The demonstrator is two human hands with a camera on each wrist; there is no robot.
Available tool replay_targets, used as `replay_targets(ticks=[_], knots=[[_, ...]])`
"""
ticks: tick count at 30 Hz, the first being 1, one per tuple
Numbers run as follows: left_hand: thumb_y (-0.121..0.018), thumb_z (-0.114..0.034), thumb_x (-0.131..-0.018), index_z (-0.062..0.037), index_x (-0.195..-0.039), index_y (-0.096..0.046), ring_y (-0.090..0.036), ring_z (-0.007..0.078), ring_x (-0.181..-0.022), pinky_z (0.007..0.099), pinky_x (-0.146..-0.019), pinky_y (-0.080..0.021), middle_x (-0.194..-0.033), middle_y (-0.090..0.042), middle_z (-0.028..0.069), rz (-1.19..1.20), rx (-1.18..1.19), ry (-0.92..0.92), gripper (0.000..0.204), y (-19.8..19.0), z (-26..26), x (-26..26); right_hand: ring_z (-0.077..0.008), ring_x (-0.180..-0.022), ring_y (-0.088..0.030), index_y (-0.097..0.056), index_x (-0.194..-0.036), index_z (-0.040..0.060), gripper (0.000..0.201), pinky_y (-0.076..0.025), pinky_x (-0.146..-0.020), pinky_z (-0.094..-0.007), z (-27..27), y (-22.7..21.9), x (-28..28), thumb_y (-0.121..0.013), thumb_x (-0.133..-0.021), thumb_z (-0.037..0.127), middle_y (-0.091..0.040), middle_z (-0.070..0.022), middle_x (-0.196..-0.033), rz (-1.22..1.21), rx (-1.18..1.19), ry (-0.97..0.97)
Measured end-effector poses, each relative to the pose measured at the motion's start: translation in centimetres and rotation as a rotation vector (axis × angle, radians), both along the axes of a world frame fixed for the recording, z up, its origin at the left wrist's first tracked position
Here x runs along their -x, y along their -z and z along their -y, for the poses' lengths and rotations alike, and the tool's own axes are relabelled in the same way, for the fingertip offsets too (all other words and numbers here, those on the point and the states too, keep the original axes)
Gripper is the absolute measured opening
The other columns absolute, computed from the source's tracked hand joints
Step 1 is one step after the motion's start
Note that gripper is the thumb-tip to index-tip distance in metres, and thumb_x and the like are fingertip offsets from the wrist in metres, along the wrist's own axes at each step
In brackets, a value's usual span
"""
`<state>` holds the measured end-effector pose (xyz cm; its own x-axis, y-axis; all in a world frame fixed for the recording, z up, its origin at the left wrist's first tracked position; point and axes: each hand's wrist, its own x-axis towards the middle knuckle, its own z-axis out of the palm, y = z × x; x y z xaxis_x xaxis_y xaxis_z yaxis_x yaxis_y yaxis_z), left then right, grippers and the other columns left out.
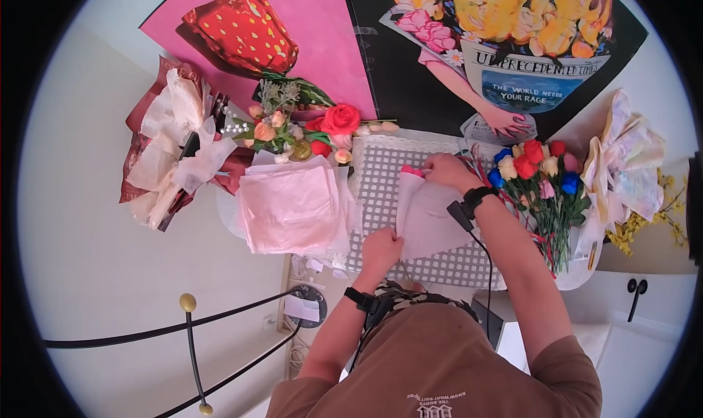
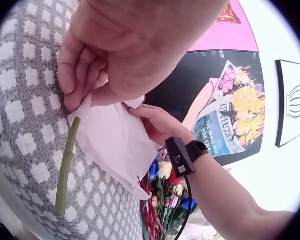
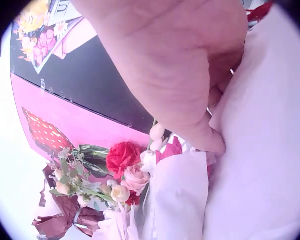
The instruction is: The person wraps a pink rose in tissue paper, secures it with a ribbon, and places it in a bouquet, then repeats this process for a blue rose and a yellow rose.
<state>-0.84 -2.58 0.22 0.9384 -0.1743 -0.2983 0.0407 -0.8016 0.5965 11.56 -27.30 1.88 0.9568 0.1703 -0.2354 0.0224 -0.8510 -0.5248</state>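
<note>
a: pink wrapping paper (image 1: 421, 213) lies rolled into a cone on the grey-and-white checked mat (image 1: 381, 176), at the middle of the table. a pink flower head (image 1: 411, 171) shows at the cone's wide end.

b: left hand?

a: left hand (image 1: 381, 249) pinches the narrow lower end of the cone, fingers curled round the paper. the left wrist view shows a green stem (image 2: 66, 167) coming out below that grip and lying on the mat.

b: right hand?

a: right hand (image 1: 448, 172) is at the wide top end, fingers bent and gripping the paper's edge beside the flower head. the right wrist view confirms the thumb pressed on the paper.

b: surroundings?

a: stack of pink sheets (image 1: 289, 205) just left of the mat. small mixed bouquet with a red rose (image 1: 340, 117) beyond it. bunch of red, blue and yellow flowers (image 1: 538, 176) right of the mat, near the right forearm. maroon-wrapped bundle (image 1: 172, 139) at far left. posters (image 1: 469, 44) lie behind the table.
</note>
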Motion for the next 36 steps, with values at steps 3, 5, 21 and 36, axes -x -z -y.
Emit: replay_targets(ticks=[3, 5, 21, 36], knots=[[-0.065, -0.026, -0.081, -0.0061, -0.079, -0.068, -0.067, 0.0386, -0.077, 0.0489, -0.07, -0.053, -0.075, -0.069, 0.0175, 0.037, -0.035, 0.005, 0.02, -0.1, 0.4, 0.1, -0.0337, -0.091, -0.068, -0.072, -0.098, 0.0057, 0.029, -0.054, -0.082, -0.0422, 1.0, -1.0, 0.9, -0.072, -0.075, 0.024, -0.073, -0.0151, -0.098, 0.031, -0.093, 0.085], [-0.066, -0.028, -0.082, -0.0062, -0.08, -0.068, -0.067, 0.0386, -0.077, 0.0494, -0.07, -0.053, -0.076, -0.069, 0.0177, 0.032, -0.025, -0.008, 0.021, -0.2, 0.4, 0.0, -0.0326, -0.095, -0.068, -0.07, -0.102, 0.0057, 0.035, -0.054, -0.083, -0.0409, 1.3, -1.0, 1.8, -0.075, -0.073, 0.024, -0.072, -0.0144, -0.096, 0.114, -0.226, 0.138], [-0.073, -0.03, -0.081, -0.007, -0.082, -0.063, -0.067, 0.036, -0.077, 0.0477, -0.069, -0.052, -0.076, -0.068, 0.0147, 0.028, -0.008, 0.169, 0.025, -0.5, 0.4, 0.3, -0.0276, -0.095, -0.069, -0.071, -0.1, 0.0105, 0.04, -0.045, -0.091, -0.0449, -1.0, 0.4, 2.3, -0.073, -0.074, 0.041, -0.073, -0.0121, -0.098, 0.305, 0.247, 0.015], [-0.076, -0.036, -0.071, -0.0043, -0.078, -0.071, -0.069, 0.0358, -0.082, 0.0463, -0.074, -0.054, -0.081, -0.07, 0.0166, -0.208, -0.141, 0.336, 0.033, -1.3, 1.0, -2.2, -0.0291, -0.093, -0.069, -0.071, -0.094, 0.0044, 0.029, -0.05, -0.084, -0.0429, 0.4, -1.2, 6.5, -0.072, -0.082, 0.031, -0.073, -0.0122, -0.094, 0.669, 0.046, 0.259]])
